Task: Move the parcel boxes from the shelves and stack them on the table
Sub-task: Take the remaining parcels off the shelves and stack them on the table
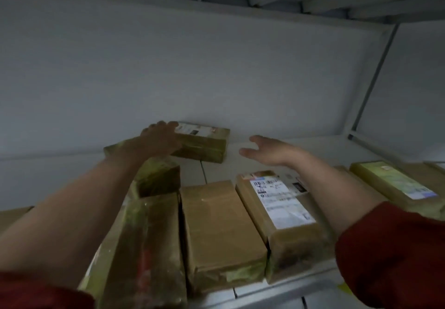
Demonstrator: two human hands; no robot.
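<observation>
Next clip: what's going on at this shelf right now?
A person reaches deep into a shelf. The left hand grips the left end of a small box lying at the back, near the wall. The right hand is open, to the right of that box and not touching it. Nearer the front edge, larger parcels lie in a row, among them a plain brown box and a labelled box. No table is in view.

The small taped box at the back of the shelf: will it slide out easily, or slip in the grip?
The small box looks stiff: its edges are square. Glossy tape wraps it, so it may slide readily on the smooth shelf and feel slick. Being low and flat, it probably won't tip.
</observation>
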